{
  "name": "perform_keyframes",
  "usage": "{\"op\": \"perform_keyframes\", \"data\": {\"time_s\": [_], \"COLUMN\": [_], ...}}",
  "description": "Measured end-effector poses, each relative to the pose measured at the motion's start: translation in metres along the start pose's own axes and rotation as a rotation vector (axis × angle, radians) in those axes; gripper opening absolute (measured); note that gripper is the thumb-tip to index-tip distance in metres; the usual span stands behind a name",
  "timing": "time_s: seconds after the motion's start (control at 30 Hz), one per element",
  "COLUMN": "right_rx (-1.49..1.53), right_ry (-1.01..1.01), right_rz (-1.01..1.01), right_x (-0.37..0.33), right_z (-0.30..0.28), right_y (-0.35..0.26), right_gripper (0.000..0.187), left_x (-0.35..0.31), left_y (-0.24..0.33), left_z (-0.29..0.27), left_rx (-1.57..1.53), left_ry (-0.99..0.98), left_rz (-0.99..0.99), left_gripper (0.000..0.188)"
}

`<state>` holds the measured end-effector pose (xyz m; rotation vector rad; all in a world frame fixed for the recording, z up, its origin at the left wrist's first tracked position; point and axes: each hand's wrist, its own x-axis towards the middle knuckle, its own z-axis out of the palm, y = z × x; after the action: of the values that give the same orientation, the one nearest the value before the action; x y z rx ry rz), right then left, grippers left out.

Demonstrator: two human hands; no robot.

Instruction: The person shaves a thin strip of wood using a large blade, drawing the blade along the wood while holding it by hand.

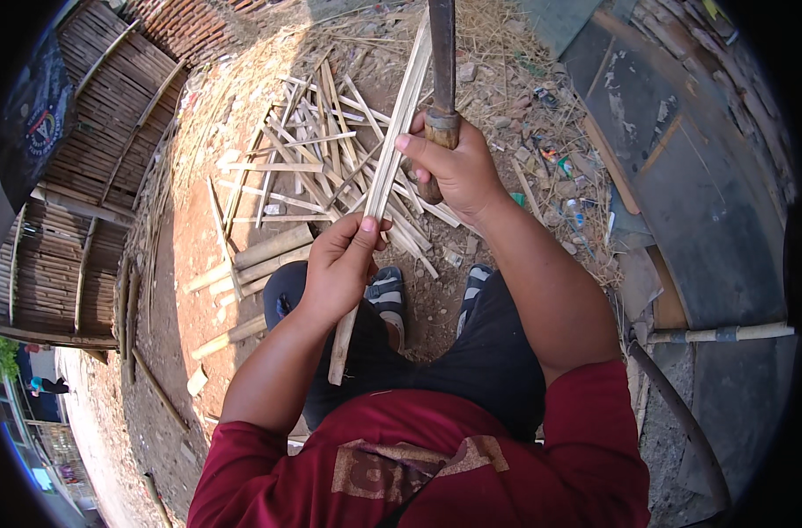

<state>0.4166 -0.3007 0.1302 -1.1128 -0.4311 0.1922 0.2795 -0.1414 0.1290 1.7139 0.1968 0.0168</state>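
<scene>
My left hand is closed around a long split bamboo strip, whose lower end sticks out below my fist over my lap. The strip slants up and away to the right. In my right hand I grip the wooden handle of a large knife, its dark blade pointing up and running out of the top of the picture. My right thumb and index finger touch the strip's edge beside the handle. A loose heap of split bamboo strips lies on the ground beyond my knees.
Several uncut bamboo pieces lie left of my knees. Woven bamboo panels stand at the left. Dark sheets lean at the right, by a curved dark pipe. Stones, straw and litter cover the ground beyond my right arm.
</scene>
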Motion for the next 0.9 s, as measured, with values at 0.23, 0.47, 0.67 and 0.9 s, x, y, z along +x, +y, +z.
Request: {"op": "perform_keyframes", "data": {"time_s": [0.23, 0.47, 0.67, 0.9], "right_rx": [0.015, 0.028, -0.651, -1.232], "right_ry": [-0.012, 0.137, 0.044, -0.490], "right_rz": [0.013, -0.031, -0.157, -0.324], "right_x": [0.001, 0.003, 0.000, -0.014], "right_z": [0.000, -0.019, -0.021, -0.003], "right_y": [-0.001, -0.008, -0.015, -0.011], "right_gripper": [0.023, 0.023, 0.037, 0.034], "left_x": [0.004, -0.052, -0.064, -0.062], "left_y": [-0.003, 0.013, -0.024, -0.010], "left_z": [-0.014, -0.021, -0.049, -0.056], "left_rx": [0.126, 0.706, 0.523, 0.671], "left_ry": [-0.010, 0.136, 0.156, 0.227], "left_rz": [0.108, 0.154, 0.141, 0.175], "left_gripper": [0.035, 0.028, 0.031, 0.038]}}
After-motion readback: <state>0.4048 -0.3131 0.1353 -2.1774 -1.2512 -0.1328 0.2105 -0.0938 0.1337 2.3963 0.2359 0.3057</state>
